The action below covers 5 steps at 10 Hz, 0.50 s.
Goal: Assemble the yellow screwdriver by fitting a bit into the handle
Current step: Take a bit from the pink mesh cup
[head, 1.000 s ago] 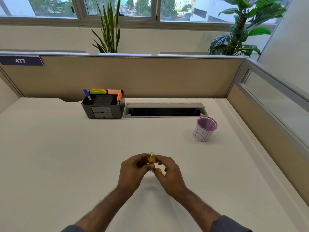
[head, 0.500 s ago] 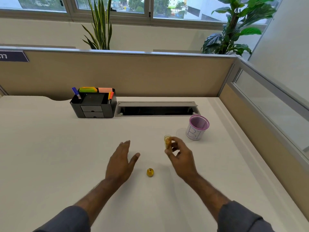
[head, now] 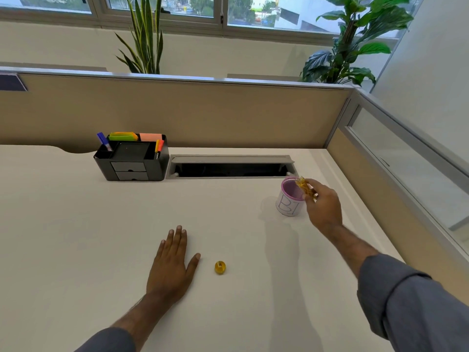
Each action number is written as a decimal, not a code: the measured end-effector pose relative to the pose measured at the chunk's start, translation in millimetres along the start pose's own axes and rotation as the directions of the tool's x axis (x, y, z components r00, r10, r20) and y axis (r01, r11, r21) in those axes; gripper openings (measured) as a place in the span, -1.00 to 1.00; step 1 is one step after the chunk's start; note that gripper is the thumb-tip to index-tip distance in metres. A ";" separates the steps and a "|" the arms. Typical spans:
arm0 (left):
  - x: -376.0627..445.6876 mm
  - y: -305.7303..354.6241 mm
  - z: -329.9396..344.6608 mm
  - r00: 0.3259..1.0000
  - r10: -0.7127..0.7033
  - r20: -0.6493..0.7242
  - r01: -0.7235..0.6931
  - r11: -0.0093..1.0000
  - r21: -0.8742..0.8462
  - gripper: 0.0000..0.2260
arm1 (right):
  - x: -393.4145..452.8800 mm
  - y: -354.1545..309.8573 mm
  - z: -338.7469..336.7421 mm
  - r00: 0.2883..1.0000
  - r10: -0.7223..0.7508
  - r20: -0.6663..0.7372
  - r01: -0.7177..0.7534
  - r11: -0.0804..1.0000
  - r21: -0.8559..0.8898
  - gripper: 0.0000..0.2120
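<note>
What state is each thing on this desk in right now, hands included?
Left hand: open, flat on the desk, holding nothing.
Right hand: closed on the yellow handle, raised at the cup's rim.
Yellow handle: gripped, tilted, off the desk.
Small yellow piece: loose on the desk, untouched.
Pink mesh cup: upright, open-topped.
Black organizer: drawers shut, markers standing in it.
Cable tray: lid raised.

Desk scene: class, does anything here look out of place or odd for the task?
Yes. A small yellow piece lies alone on the desk, apart from the yellow handle that the right hand holds over the pink cup. The left hand rests flat.
</note>
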<state>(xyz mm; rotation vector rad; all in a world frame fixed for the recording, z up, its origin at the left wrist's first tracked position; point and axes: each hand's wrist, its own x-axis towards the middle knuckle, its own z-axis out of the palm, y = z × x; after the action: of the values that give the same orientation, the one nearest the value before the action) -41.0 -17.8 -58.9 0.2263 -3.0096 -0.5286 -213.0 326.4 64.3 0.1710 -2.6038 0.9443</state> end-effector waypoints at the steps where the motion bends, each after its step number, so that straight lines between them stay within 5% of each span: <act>1: 0.6 -0.3 0.8 1.000 -0.003 0.014 0.003 1.000 0.018 -0.32 | 7.4 6.5 -4.2 1.000 0.011 0.025 -0.008 0.992 -0.124 -0.68; 5: 2.6 -0.6 2.2 0.999 -0.020 0.043 0.017 0.998 0.066 -0.27 | 20.6 10.1 -17.4 0.993 0.014 0.120 0.037 0.909 -0.415 -0.65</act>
<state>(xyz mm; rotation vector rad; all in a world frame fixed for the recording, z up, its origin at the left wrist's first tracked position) -43.7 -18.0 -61.0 0.2496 -3.0736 -0.4425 -229.3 345.4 78.4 0.1326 -2.8412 0.3610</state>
